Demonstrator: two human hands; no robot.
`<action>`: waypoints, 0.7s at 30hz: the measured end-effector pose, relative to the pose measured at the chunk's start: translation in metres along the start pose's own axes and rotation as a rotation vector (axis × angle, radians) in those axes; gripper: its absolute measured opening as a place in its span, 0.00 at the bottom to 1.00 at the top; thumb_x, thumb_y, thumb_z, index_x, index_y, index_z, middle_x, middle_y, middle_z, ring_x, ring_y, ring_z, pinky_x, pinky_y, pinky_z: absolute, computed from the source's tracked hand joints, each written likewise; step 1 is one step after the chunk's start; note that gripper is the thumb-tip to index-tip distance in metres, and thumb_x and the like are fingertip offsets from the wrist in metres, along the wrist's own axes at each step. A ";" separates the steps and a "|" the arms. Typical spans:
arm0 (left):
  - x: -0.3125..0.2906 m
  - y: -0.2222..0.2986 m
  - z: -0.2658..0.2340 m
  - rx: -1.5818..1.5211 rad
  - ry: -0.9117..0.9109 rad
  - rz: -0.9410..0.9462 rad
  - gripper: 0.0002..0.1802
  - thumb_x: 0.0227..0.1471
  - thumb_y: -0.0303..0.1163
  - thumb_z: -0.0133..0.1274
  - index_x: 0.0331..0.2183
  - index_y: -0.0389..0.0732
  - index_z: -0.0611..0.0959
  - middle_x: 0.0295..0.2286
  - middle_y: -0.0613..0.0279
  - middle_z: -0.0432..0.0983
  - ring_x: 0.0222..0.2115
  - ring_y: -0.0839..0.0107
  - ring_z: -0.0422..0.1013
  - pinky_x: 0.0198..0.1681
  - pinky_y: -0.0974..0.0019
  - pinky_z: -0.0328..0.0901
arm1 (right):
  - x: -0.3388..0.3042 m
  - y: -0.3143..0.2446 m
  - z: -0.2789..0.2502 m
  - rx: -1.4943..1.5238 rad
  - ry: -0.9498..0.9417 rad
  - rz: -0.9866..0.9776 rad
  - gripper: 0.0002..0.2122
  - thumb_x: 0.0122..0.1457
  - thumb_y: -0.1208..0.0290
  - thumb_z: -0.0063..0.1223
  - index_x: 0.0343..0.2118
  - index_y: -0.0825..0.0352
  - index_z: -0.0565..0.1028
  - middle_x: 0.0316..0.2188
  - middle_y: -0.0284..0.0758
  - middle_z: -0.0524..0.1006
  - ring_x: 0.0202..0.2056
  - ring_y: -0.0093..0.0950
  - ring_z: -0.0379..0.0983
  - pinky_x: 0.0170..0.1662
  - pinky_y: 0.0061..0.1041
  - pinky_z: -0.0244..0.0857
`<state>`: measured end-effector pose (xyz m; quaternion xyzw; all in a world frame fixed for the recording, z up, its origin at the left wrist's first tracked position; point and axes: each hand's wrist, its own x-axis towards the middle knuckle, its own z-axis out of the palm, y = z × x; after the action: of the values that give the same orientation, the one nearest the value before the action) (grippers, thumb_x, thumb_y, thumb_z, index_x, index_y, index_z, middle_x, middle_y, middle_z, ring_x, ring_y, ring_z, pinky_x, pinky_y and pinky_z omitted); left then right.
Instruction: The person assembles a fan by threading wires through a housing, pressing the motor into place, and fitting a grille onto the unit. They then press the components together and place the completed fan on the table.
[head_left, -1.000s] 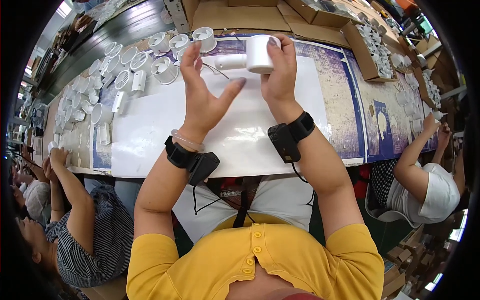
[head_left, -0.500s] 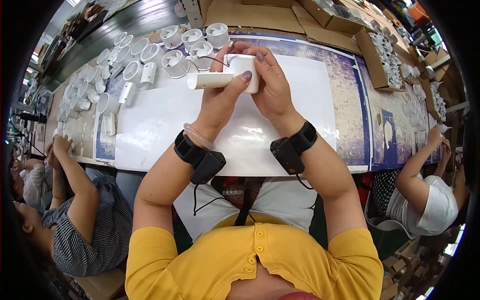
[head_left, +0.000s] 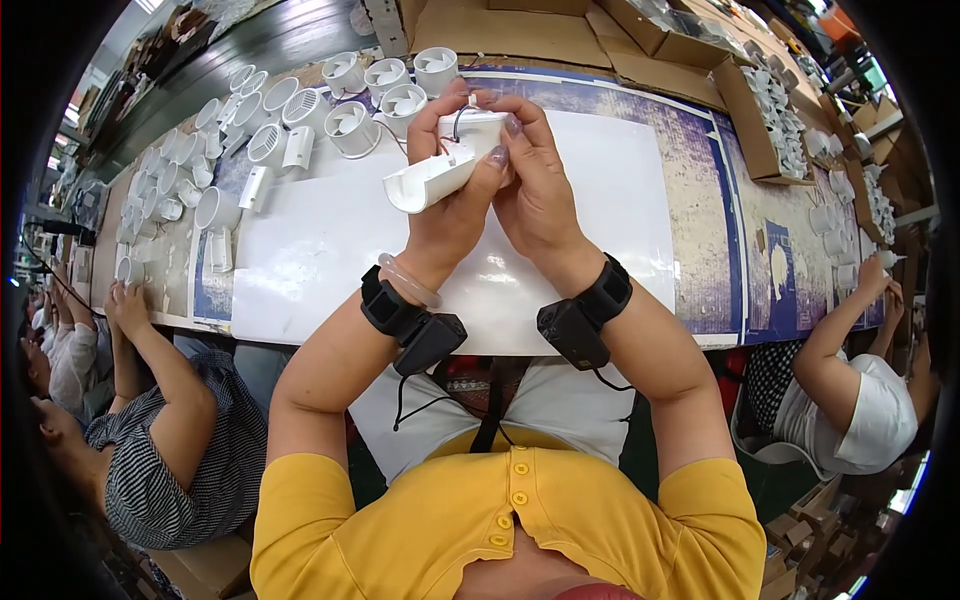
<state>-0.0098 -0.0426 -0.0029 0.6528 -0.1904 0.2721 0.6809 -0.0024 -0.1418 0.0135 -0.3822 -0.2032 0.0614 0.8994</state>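
Note:
Over the middle of the white sheet [head_left: 340,250], both my hands hold one white plastic fan housing [head_left: 430,185]. It has a round body and a handle whose open, hollow side shows. My left hand [head_left: 452,220] wraps round the handle from below, its thumb pressed near the joint. Around the body's right side closes my right hand [head_left: 543,185], thumb on the top edge. Thin red and dark wires [head_left: 447,146] come out of the part between my fingers; a small white connector [head_left: 473,101] shows at their upper end. My fingers hide much of the round body.
White cups with fan blades [head_left: 351,130] stand just beyond my left hand. Several more white housings [head_left: 217,208] crowd the table's left side. Cardboard boxes [head_left: 750,120] with white parts are at the far right. One co-worker [head_left: 180,440] sits at left, another [head_left: 850,390] at right.
The housing has tilted: its handle end has dropped and rolled, so the hollow side now shows. My left wrist has shifted slightly right. At left, the co-worker's hands have moved around a white part.

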 end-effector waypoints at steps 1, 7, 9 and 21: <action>-0.001 -0.001 0.000 0.000 0.000 -0.003 0.34 0.49 0.31 0.55 0.54 0.37 0.59 0.51 0.53 0.59 0.53 0.65 0.59 0.56 0.64 0.56 | 0.001 0.000 -0.002 0.001 -0.035 0.016 0.13 0.66 0.64 0.35 0.50 0.61 0.62 0.52 0.33 0.64 0.51 0.25 0.64 0.57 0.27 0.56; 0.004 0.018 0.004 -0.221 -0.072 -0.091 0.29 0.50 0.27 0.51 0.53 0.37 0.61 0.53 0.52 0.58 0.55 0.65 0.56 0.57 0.64 0.53 | 0.009 -0.009 -0.011 0.150 0.026 0.106 0.12 0.66 0.66 0.35 0.49 0.61 0.64 0.47 0.30 0.68 0.48 0.22 0.65 0.52 0.24 0.60; 0.007 0.024 0.003 -0.350 -0.101 -0.133 0.27 0.50 0.27 0.50 0.52 0.37 0.62 0.53 0.53 0.58 0.55 0.66 0.56 0.58 0.64 0.52 | 0.011 -0.015 -0.013 0.282 0.074 0.161 0.13 0.66 0.64 0.33 0.50 0.59 0.62 0.48 0.32 0.67 0.49 0.25 0.65 0.54 0.26 0.60; 0.005 0.016 -0.002 -0.849 -0.111 -0.420 0.15 0.60 0.30 0.40 0.49 0.41 0.67 0.57 0.58 0.54 0.57 0.67 0.55 0.59 0.64 0.53 | 0.002 -0.007 -0.004 -0.110 0.135 -0.062 0.13 0.65 0.61 0.37 0.42 0.64 0.70 0.39 0.30 0.71 0.43 0.20 0.67 0.48 0.21 0.60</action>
<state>-0.0165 -0.0397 0.0126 0.3547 -0.1849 -0.0088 0.9165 0.0010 -0.1484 0.0170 -0.4277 -0.1572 -0.0036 0.8901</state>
